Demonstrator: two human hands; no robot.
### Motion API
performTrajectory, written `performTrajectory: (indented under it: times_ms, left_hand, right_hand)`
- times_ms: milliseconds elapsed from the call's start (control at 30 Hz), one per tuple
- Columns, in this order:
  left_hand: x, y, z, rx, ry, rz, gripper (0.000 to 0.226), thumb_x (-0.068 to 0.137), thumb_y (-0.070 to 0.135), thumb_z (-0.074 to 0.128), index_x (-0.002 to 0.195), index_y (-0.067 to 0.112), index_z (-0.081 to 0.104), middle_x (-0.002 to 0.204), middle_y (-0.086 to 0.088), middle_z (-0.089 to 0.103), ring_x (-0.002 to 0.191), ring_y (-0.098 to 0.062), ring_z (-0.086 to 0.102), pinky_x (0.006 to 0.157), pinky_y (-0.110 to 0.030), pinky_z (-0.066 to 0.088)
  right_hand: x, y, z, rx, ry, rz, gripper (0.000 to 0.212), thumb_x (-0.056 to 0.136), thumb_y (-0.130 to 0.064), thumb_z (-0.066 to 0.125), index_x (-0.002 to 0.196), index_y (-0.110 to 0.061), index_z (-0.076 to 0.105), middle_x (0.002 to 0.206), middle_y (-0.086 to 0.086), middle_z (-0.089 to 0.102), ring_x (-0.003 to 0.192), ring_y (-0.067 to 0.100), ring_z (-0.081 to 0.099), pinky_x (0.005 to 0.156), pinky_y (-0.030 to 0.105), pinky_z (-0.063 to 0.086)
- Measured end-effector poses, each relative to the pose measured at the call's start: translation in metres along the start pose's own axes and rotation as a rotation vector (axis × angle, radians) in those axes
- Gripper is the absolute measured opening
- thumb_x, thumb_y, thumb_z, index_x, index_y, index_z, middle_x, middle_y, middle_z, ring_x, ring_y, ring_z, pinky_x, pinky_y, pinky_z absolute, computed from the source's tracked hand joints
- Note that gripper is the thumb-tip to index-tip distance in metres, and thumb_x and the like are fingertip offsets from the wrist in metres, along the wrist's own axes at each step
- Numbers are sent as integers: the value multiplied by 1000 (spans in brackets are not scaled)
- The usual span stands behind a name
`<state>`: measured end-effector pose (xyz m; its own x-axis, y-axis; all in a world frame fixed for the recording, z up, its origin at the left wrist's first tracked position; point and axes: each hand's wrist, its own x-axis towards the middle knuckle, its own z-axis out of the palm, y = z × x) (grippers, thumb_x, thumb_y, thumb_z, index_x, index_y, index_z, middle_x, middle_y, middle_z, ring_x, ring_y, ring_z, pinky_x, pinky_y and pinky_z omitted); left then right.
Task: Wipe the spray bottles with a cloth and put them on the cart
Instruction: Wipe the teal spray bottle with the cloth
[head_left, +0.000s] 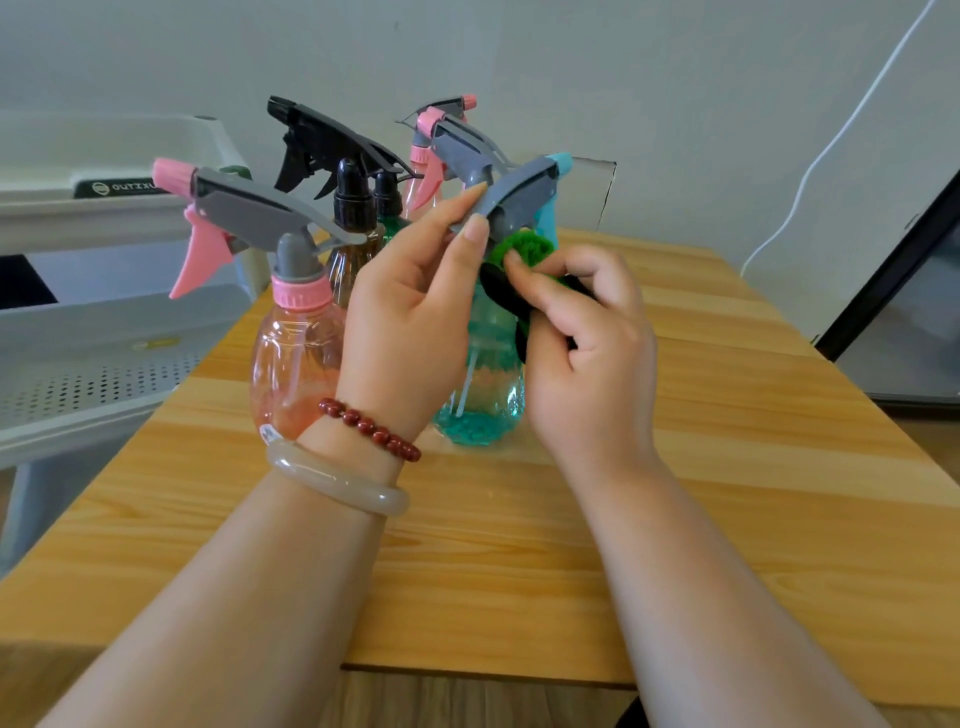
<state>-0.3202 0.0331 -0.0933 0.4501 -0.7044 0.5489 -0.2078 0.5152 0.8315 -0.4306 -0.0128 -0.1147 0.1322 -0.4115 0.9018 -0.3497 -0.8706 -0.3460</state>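
Now L hand (410, 312) pinches teal bottle (483, 405) by sprayer head (519, 195). R hand (587, 353) pinches green cloth (511, 249) at bottle neck.

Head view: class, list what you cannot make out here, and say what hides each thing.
- Teal bottle neck: covered by green cloth, left hand, right hand.
- Rear pink-nozzled bottles' bodies: behind nearer bottles.
- Cart label: blurred, partly behind a pink nozzle.
- Cart: cut off at left edge.
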Motion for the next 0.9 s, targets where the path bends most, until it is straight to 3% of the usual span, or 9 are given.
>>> performTrajectory:
  times_ms: [100, 200, 333, 467, 533, 633, 733, 800, 900]
  left_hand:
    - [-3, -3, 1, -11, -45, -13, 40, 100, 38, 47, 135, 23, 59, 121, 2, 69, 114, -11, 64, 98, -45, 53]
    - [-5, -2, 4, -70, -94, -40, 46, 100, 39, 43, 138, 19, 57, 133, -1, 64, 129, -19, 56, 107, -51, 45]
    - [-7, 2, 1, -104, -127, -89, 42, 100, 30, 41, 138, 24, 56, 134, 5, 64, 129, -13, 55, 110, -47, 45]
    - [-9, 2, 3, 36, -89, 18, 32, 105, 25, 47, 135, 33, 55, 105, 22, 66, 98, -3, 61, 95, -31, 53]
    - [-8, 2, 4, 72, -32, 76, 34, 99, 24, 58, 133, 29, 55, 119, 14, 62, 102, 4, 64, 93, -21, 53]
    - [-4, 0, 2, 126, 27, 62, 62, 86, 43, 72, 140, 37, 42, 131, 3, 55, 105, -4, 64, 88, -23, 55]
    - [0, -3, -1, 121, -58, -80, 91, 76, 64, 62, 154, 41, 20, 153, 11, 36, 133, -3, 44, 102, -20, 44]
    - [3, -5, -3, 57, -160, -128, 93, 79, 62, 56, 157, 37, 12, 160, 12, 30, 143, 0, 33, 117, -31, 34]
    - [4, -7, -3, 27, -275, -151, 85, 85, 53, 55, 158, 36, 14, 154, 16, 40, 134, 6, 44, 115, -34, 39]
  right_hand:
    - [10, -2, -8, -5, 98, 20, 33, 89, 10, 55, 115, -2, 72, 104, 2, 54, 96, 17, 57, 88, 14, 43]
    - [13, -4, -6, -5, 66, -27, 34, 89, 12, 56, 117, -2, 70, 104, 6, 55, 97, 22, 59, 88, 20, 46]
    - [5, 4, -7, 18, -7, -22, 29, 89, 11, 60, 110, -3, 74, 101, 8, 59, 94, 27, 59, 84, 27, 47]
    - [4, 6, -14, 52, 8, 92, 29, 87, 9, 57, 105, -5, 76, 99, 1, 57, 91, 18, 59, 80, 20, 47]
    - [5, 3, -16, 47, 80, 144, 30, 87, 7, 55, 105, -6, 76, 98, -1, 57, 92, 11, 57, 83, 13, 43]
    - [5, 0, -18, 37, 132, 152, 31, 87, 6, 55, 106, -7, 75, 97, -3, 55, 92, 6, 54, 83, 9, 39]
    - [5, 0, -21, 11, 165, 129, 32, 87, 7, 53, 107, -7, 75, 98, -7, 53, 93, 3, 53, 85, 10, 39]
    - [6, -1, -24, 1, 228, 131, 34, 87, 9, 52, 107, -7, 74, 100, -9, 51, 95, -1, 52, 86, 10, 39]
    - [10, -4, -28, 45, 308, 121, 35, 86, 10, 51, 107, -9, 72, 100, -2, 52, 95, 5, 54, 86, 15, 42]
